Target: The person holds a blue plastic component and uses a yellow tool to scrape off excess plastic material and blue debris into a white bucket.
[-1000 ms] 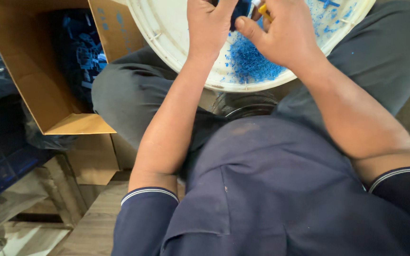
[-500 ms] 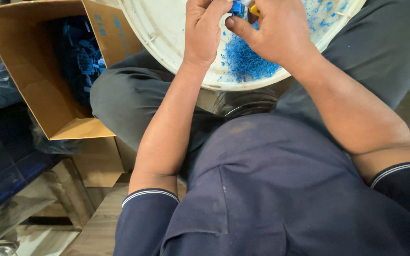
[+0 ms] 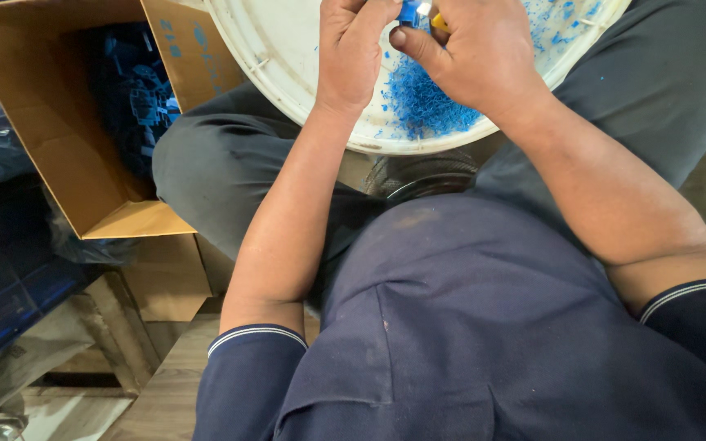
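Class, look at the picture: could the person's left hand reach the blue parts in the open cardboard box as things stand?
Probably yes: the cardboard box stands open beside the left knee, nothing covering the blue parts, though the left hand now pinches a small blue piece.

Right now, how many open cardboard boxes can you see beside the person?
1. The open brown cardboard box stands at the person's left, beside the knee, with dark blue plastic parts inside. Flattened brown cardboard pieces lie below it; other boxes may be hidden out of frame.

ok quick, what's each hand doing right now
left hand: shut on small blue plastic part
right hand: shut on yellow-handled tool
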